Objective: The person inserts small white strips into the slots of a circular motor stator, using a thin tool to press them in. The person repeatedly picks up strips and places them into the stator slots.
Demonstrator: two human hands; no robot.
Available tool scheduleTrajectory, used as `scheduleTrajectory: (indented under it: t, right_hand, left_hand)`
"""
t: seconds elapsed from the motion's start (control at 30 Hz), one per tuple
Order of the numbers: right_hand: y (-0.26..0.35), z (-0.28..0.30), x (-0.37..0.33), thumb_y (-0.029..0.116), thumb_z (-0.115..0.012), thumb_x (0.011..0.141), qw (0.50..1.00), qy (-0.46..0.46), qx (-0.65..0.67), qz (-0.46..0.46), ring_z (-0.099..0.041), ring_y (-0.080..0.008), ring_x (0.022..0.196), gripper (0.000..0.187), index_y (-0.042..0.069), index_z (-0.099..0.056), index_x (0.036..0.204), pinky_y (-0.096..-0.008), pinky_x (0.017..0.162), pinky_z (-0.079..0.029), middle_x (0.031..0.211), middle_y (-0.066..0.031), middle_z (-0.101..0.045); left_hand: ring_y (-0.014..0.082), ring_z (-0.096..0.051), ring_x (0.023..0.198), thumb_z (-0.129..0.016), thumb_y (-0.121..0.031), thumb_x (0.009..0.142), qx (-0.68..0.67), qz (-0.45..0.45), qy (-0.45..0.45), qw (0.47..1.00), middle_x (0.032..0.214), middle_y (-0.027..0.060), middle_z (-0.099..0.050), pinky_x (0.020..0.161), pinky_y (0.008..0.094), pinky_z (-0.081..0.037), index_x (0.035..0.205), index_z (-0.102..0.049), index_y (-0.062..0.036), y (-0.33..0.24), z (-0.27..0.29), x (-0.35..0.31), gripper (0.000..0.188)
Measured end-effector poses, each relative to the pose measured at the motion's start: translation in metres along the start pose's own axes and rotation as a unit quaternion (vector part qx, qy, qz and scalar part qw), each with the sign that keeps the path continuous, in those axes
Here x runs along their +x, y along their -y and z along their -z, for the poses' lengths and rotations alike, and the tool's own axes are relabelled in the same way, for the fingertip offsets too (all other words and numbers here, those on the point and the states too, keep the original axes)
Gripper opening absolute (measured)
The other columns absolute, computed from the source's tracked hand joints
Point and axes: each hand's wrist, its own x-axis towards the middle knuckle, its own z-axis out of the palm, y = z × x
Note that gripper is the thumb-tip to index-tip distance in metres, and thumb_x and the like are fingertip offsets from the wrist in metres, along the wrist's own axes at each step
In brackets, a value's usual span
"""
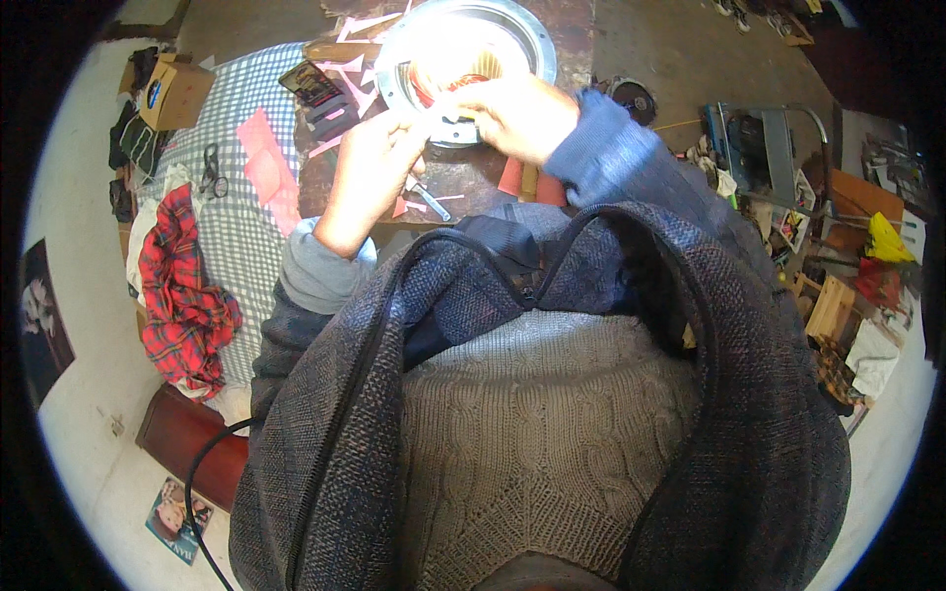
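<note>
A round metal motor housing with coppery windings inside stands on a dark worktable, its middle washed out by bright light. At its near edge, my left hand pinches with the fingers bunched. My right hand meets it there from the right, thumb and fingers closed. What the fingertips hold is too small to make out. Below my left hand lies a slim silvery tool. Pink paper scraps are scattered left of the housing, around a dark open case.
A checked cloth at left carries a pink sheet, scissors and a red plaid garment. A cardboard box stands farther off. Beside the housing's near right lies a red-and-tan block. Clutter and a metal-framed rack fill the right.
</note>
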Motion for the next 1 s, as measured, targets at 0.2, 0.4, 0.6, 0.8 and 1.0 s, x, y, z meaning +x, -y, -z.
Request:
scheduleTrajectory:
  t: [0.2, 0.4, 0.6, 0.8, 1.0]
  right_hand:
    - [-0.022, -0.012, 0.088, 0.019, -0.063, 0.102, 0.987, -0.149, -0.064, -0.008, -0.073, -0.0314, 0.110, 0.033, 0.009, -0.070, 0.132, -0.0390, 0.101, -0.057, 0.142, -0.0153, -0.064]
    - [-0.032, -0.016, 0.108, 0.019, -0.062, 0.102, 0.978, -0.151, -0.139, 0.020, -0.072, -0.0312, 0.108, 0.031, 0.009, -0.071, 0.130, -0.0390, 0.099, -0.057, 0.138, -0.0149, -0.065]
    - [-0.020, -0.012, 0.111, 0.020, -0.062, 0.101, 0.974, -0.155, -0.162, 0.040, -0.072, -0.0310, 0.106, 0.030, 0.009, -0.072, 0.127, -0.0389, 0.097, -0.057, 0.133, -0.0145, -0.066]
    - [-0.017, -0.008, 0.102, 0.020, -0.062, 0.100, 0.969, -0.167, -0.171, 0.063, -0.072, -0.0308, 0.103, 0.029, 0.009, -0.072, 0.124, -0.0389, 0.095, -0.057, 0.129, -0.0141, -0.067]
    - [-0.016, -0.002, 0.091, 0.020, -0.061, 0.100, 0.965, -0.166, -0.183, 0.087, -0.072, -0.0307, 0.101, 0.027, 0.009, -0.073, 0.122, -0.0388, 0.093, -0.057, 0.125, -0.0137, -0.068]
  left_hand:
    - [0.0082, -0.062, 0.064, -0.065, -0.022, 0.102, 0.030, -0.004, 0.008, 1.000, 0.071, 0.0037, -0.067, 0.058, 0.0271, -0.049, 0.105, -0.072, 0.0027, 0.006, -0.014, -0.015, 0.026]
    - [0.0201, -0.070, 0.066, -0.063, -0.022, 0.102, 0.053, -0.024, 0.024, 0.998, 0.076, 0.0115, -0.071, 0.064, 0.0345, -0.053, 0.101, -0.074, -0.0016, 0.001, -0.016, -0.025, 0.023]
    - [0.0171, -0.070, 0.071, -0.064, -0.019, 0.103, 0.032, -0.029, 0.028, 0.999, 0.079, 0.0090, -0.072, 0.067, 0.0325, -0.054, 0.109, -0.073, -0.0010, 0.003, -0.018, -0.025, 0.021]
    - [0.0087, -0.066, 0.074, -0.065, -0.013, 0.104, 0.035, -0.016, 0.033, 0.999, 0.084, 0.0042, -0.071, 0.069, 0.0260, -0.053, 0.121, -0.071, 0.0026, -0.003, -0.024, -0.015, 0.024]
    - [0.0082, -0.065, 0.073, -0.066, -0.016, 0.104, -0.020, 0.062, 0.024, 0.998, 0.082, 0.0036, -0.072, 0.068, 0.0252, -0.052, 0.123, -0.071, 0.0023, -0.013, -0.023, -0.011, 0.027]
